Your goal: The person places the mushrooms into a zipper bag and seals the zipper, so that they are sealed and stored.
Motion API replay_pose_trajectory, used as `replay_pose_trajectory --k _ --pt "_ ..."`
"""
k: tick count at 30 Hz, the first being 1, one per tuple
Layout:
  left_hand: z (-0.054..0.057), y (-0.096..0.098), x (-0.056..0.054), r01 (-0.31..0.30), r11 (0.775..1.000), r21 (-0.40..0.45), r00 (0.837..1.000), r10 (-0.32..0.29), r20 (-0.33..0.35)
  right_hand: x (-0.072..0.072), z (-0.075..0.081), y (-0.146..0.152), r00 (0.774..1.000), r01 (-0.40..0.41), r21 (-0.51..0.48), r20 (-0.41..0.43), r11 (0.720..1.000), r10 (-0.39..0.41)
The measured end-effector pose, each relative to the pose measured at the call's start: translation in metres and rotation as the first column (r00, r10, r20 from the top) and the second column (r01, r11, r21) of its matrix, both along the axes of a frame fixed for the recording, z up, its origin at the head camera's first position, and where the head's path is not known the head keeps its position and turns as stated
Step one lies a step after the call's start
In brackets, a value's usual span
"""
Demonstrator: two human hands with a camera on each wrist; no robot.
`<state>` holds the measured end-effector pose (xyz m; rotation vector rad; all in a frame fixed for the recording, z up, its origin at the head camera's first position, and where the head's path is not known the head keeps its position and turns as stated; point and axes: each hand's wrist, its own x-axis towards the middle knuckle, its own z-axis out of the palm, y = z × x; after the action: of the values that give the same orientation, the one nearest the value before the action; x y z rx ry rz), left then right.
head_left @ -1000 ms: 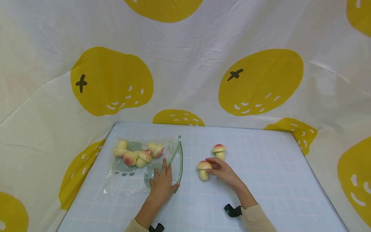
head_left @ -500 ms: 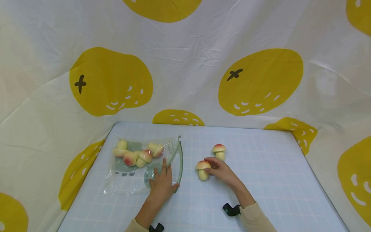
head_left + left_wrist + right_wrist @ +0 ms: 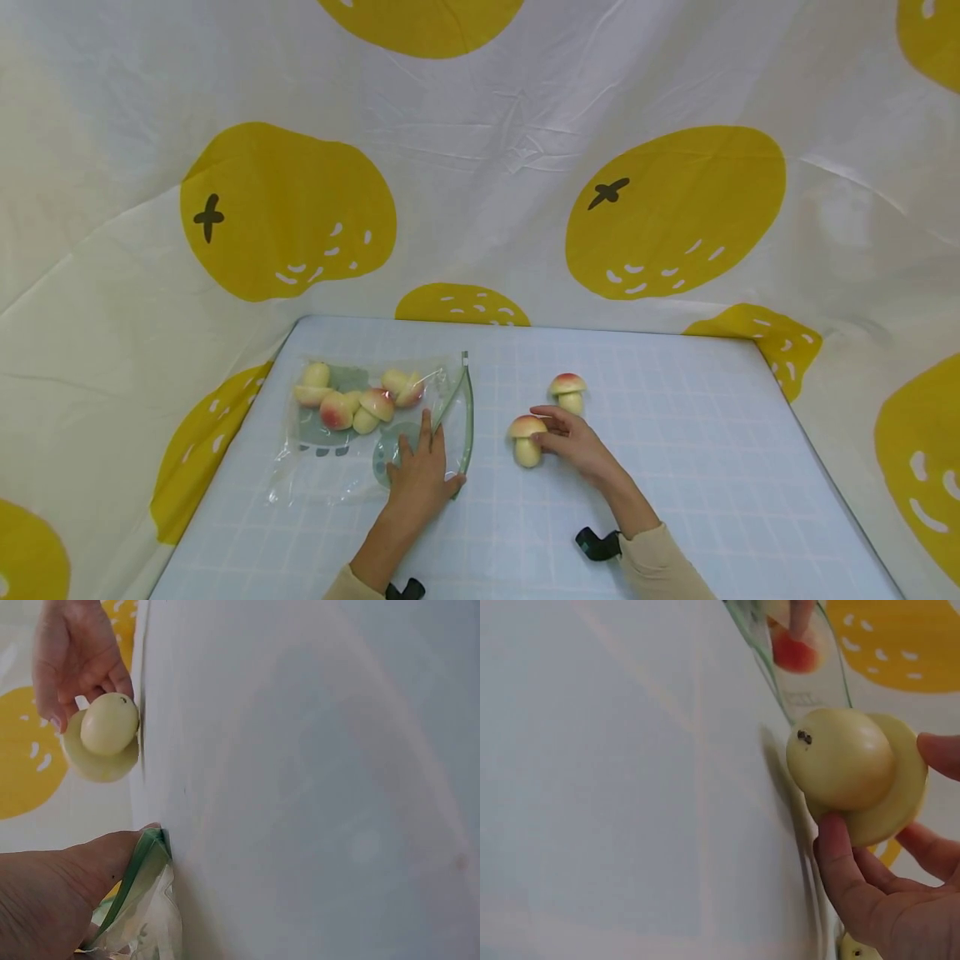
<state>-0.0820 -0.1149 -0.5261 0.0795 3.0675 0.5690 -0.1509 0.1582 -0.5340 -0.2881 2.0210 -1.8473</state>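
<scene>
My right hand (image 3: pixel 581 446) pinches a toy mushroom (image 3: pixel 527 442) with a red-and-cream cap, thumb and fingers at the cap's edges. Its pale rounded stem (image 3: pixel 840 757) faces the right wrist camera. Left of it lies a clear zip bag (image 3: pixel 300 483) with green print and a green zip strip (image 3: pixel 469 417); the strip's two sides stand apart at the mouth. My left hand (image 3: pixel 420 483) rests on the mouth end with fingers spread straight. Its thumb (image 3: pixel 112 855) lies along the green strip in the left wrist view. Several toy mushrooms (image 3: pixel 336 411) are inside the bag.
Another toy mushroom (image 3: pixel 567 387) stands on the table just behind my right hand. The pale blue gridded table (image 3: pixel 720 467) meets a hanging white cloth (image 3: pixel 480 208) with yellow fruit prints at its back edge and sides.
My right hand and the mushroom in it have shifted only very slightly. My left hand, the bag and the other mushroom have stayed where they were.
</scene>
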Motion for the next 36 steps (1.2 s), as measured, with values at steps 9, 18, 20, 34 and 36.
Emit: replay_pose_trajectory --k 9,18,20,34,36 --pt "0.001 0.0 0.001 -0.001 1.0 -0.008 1.0 0.001 -0.001 -0.006 0.005 -0.01 0.999 0.033 -0.04 -0.01 0.999 -0.033" --pt "0.001 -0.001 0.001 -0.007 1.0 -0.007 1.0 0.007 0.007 -0.015 0.01 -0.038 0.996 0.086 -0.084 -0.033 0.993 -0.089" --pt "0.0 -0.001 0.001 -0.006 1.0 -0.01 1.0 0.006 0.009 -0.017 0.01 -0.044 0.995 0.091 -0.089 -0.032 0.992 -0.095" --pt "-0.003 -0.001 0.001 0.002 0.999 -0.047 1.0 -0.003 -0.027 -0.031 0.006 -0.087 0.996 0.082 -0.125 -0.017 0.989 -0.085" --pt "-0.003 -0.001 0.001 0.002 0.999 -0.051 0.999 -0.004 -0.04 -0.032 0.005 -0.093 0.996 0.093 -0.135 -0.006 0.986 -0.095"
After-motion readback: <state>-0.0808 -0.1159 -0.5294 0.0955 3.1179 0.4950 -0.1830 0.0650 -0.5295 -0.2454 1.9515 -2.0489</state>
